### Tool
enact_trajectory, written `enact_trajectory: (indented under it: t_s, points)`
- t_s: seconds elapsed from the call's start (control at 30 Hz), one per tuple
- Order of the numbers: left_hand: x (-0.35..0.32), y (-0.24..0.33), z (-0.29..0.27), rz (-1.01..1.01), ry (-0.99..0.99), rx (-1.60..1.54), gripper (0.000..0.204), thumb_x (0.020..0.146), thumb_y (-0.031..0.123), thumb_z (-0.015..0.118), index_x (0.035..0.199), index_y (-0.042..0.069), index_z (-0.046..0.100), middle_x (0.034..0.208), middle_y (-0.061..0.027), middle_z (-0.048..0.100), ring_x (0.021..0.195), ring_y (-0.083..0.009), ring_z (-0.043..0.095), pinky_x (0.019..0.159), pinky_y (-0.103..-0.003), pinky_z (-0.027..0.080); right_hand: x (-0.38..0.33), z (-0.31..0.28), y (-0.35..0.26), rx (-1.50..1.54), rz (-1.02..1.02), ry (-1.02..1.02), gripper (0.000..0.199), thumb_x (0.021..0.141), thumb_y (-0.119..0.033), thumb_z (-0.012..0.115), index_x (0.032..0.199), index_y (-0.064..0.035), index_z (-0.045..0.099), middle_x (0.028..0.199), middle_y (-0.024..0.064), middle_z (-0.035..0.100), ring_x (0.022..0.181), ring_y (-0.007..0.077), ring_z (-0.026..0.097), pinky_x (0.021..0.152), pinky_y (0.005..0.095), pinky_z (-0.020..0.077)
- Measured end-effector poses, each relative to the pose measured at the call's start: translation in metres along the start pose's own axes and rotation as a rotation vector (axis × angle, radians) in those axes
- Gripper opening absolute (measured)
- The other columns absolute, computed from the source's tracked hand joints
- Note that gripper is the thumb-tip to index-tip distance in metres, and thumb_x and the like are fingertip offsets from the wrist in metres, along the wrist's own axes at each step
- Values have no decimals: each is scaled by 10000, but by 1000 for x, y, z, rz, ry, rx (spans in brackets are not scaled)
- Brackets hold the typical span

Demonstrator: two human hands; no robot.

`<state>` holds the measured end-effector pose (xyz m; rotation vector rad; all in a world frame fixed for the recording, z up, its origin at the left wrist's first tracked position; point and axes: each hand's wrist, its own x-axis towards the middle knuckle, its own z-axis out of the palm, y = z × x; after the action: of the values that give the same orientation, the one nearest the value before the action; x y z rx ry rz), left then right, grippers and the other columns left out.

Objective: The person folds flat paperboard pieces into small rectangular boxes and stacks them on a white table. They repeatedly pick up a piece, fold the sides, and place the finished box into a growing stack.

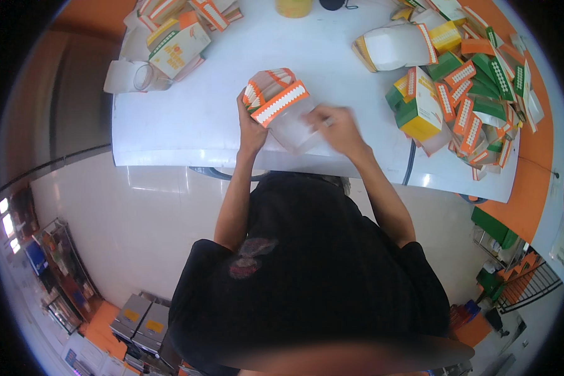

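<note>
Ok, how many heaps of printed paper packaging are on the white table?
2: a smaller heap at left, a larger heap at right; the left hand's bundle excluded. More may lie out of view.

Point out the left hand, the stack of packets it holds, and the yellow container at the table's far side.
Left hand (251, 130): head view, middle of the hand.
Stack of packets (282, 104): head view, orange-and-white band.
Yellow container (294, 7): head view, visible lower part.

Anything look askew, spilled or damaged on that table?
The carton heap on the right looks messy: pieces overlap at mixed angles, unlike the stack in the left hand. No spill shows; small damage can't be judged.
</note>
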<state>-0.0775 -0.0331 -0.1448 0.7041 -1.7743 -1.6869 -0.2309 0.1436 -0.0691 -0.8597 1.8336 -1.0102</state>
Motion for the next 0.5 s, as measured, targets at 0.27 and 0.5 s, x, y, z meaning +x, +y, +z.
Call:
enact_trajectory:
  t_s: [0.27, 0.5]
  points:
    - [-2, 19, 19, -141, -510, -79, 803, 875, 194, 830, 1501, 63, 344, 1435, -130, 507, 1351, -211, 489, 1128, -374, 408, 21, 7, 35, 632, -588, 114, 614, 1018, -478, 553, 1395, 6, 547, 1352, 125, 587, 1242, 208, 551, 1091, 342, 401]
    - [-16, 39, 37, 134, -254, 27, 404, 974, 311, 715, 1200, -13, 633, 1037, -95, 667, 955, -174, 619, 852, -312, 493, 15, 55, 36, 506, -443, 718, 393, 1059, -315, 489, 980, 26, 666, 849, 75, 667, 783, 156, 615, 717, 313, 490]
